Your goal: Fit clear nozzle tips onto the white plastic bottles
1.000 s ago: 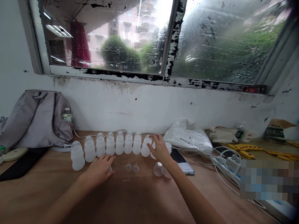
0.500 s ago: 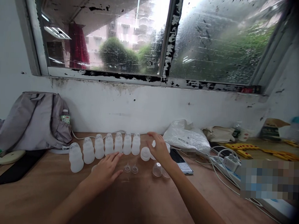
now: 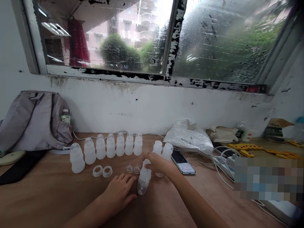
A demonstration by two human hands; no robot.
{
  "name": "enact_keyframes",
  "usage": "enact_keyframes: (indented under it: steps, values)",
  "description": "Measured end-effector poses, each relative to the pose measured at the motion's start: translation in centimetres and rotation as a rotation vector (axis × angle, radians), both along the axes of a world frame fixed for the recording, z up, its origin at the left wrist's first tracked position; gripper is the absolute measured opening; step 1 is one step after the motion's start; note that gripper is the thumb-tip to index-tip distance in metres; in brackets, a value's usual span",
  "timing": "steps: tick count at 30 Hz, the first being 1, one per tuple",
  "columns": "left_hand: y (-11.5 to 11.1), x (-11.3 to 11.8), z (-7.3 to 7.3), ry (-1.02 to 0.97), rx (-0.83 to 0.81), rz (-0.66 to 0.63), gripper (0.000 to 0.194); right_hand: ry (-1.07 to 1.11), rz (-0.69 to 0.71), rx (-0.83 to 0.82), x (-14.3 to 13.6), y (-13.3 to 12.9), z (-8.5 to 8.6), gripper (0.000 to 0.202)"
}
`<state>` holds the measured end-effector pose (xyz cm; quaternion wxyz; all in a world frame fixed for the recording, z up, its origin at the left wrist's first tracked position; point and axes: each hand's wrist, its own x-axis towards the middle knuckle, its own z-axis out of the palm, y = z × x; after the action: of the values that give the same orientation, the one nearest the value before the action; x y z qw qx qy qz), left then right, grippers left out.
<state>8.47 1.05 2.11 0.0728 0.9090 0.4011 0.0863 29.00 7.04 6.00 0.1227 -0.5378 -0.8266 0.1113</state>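
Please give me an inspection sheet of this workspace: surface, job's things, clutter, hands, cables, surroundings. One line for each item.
Surface: brown wooden table, against a white wall.
Job's things: row of white bottles standing upright; one tilted bottle in hand; two white rings and two small clear nipples lie loose.
Clutter: grey bag, phone, plastic bag, yellow parts.
Hands: right hand grips the tilted bottle; left hand rests open on the table beside it.
Cables: white cables at right.
Surroundings: wet window with peeling frame.
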Motion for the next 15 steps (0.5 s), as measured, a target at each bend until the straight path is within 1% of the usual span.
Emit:
enact_keyframes:
  steps: [3, 7, 10, 13, 15]
  values:
    - [-0.1, 0.0, -0.6, 0.023, -0.003, -0.007, 0.042, -0.038, -0.009, -0.046, 0.0, 0.0, -0.1, 0.031]
    - [-0.1, 0.0, -0.6, 0.024, 0.017, -0.025, 0.040, -0.079, -0.045, -0.068, -0.2, -0.2, 0.1, 0.039]
    - [-0.2, 0.2, -0.7, 0.004, 0.039, -0.022, 0.038, -0.112, -0.053, -0.121, -0.3, -0.7, 0.6, 0.040]
    - [-0.1, 0.4, -0.8, -0.056, 0.076, -0.045, 0.045, -0.168, -0.004, -0.171, -0.7, -1.4, 1.3, 0.041]
    - [-0.1, 0.4, -0.8, -0.099, 0.115, -0.132, 0.051, -0.199, 0.050, -0.187, -1.0, -1.9, 1.7, 0.041]
